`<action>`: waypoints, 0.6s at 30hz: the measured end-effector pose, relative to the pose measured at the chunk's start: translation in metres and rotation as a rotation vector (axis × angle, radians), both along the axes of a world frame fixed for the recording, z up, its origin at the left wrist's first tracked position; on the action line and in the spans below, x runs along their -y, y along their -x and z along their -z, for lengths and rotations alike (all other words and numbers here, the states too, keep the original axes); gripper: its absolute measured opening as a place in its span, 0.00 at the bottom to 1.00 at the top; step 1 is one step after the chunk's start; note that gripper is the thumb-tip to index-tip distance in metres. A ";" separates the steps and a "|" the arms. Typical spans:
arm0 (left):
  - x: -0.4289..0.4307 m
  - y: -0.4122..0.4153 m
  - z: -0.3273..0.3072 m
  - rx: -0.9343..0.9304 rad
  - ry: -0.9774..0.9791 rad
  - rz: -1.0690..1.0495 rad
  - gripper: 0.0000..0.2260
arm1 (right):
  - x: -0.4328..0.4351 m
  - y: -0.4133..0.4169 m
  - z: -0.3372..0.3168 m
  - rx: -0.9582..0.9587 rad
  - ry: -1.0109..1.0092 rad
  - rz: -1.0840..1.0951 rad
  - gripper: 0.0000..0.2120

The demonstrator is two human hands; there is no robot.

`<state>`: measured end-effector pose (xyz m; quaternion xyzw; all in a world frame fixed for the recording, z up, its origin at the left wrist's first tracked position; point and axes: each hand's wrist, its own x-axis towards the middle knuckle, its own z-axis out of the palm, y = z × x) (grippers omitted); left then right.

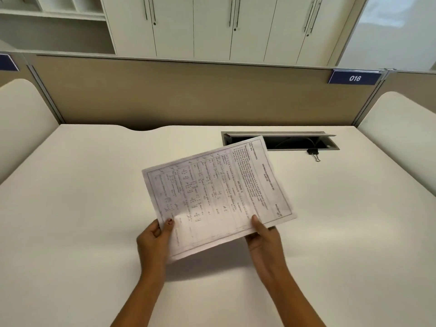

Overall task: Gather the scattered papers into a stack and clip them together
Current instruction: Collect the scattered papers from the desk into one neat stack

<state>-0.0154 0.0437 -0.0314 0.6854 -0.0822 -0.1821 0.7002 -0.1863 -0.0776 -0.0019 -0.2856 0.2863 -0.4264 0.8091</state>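
Left grip (154, 237) and right grip (265, 237) are each clamped on the near edge of the papers (217, 194), thumb on top and fingers beneath. The papers are held tilted above the desk (82, 208), printed side up, and cast a shadow on it. The sheet count cannot be determined.

Recommended procedure: stand the stack on one edge and tap it on the desk until all edges are flush. Then pinch one corner firmly with one grip so the other is free for the clip. A loose pinch is likely to let the sheets fan out.

The binder clip (313, 154) lies on the desk, well apart from the papers, far right, just beside an open cable hatch (302, 143). Beyond stand a beige partition (188, 90) bearing a number plate (354, 78), then white cabinets (212, 27).
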 end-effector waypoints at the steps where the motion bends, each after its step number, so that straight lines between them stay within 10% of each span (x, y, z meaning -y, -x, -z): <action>1: 0.004 0.009 0.002 -0.037 0.026 0.024 0.09 | -0.008 -0.004 0.000 -0.043 0.017 0.011 0.22; 8: 0.013 0.031 0.006 -0.208 0.100 0.165 0.13 | -0.008 -0.014 -0.020 -0.357 0.203 0.120 0.13; 13: 0.019 0.007 -0.023 0.243 0.044 -0.007 0.35 | 0.013 -0.006 -0.045 -0.461 0.536 0.063 0.11; 18: 0.026 -0.004 -0.071 0.549 0.098 0.163 0.18 | 0.023 -0.006 -0.061 -0.548 0.795 -0.036 0.07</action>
